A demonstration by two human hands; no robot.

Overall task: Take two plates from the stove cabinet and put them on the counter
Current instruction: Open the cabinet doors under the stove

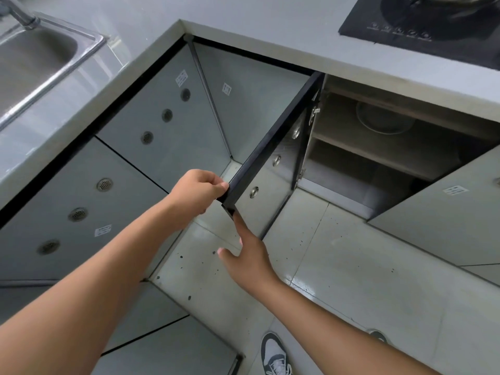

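From the head view, your left hand (196,191) is closed around the near corner of the open cabinet door (273,142), with the fingers curled over its dark top edge. Your right hand (250,255) is released, its fingers spread, and the index finger touches the door's edge just below the left hand. The door stands out from the cabinet (378,147) under the stove (433,17). Inside, on the upper shelf (338,131), lies a round pale plate (384,119); I cannot tell if more plates lie with it. The grey worktop (270,31) runs above the cabinet, with the sink (35,55) at the far left. One shoe (274,353) stands on the tiled floor (351,266).
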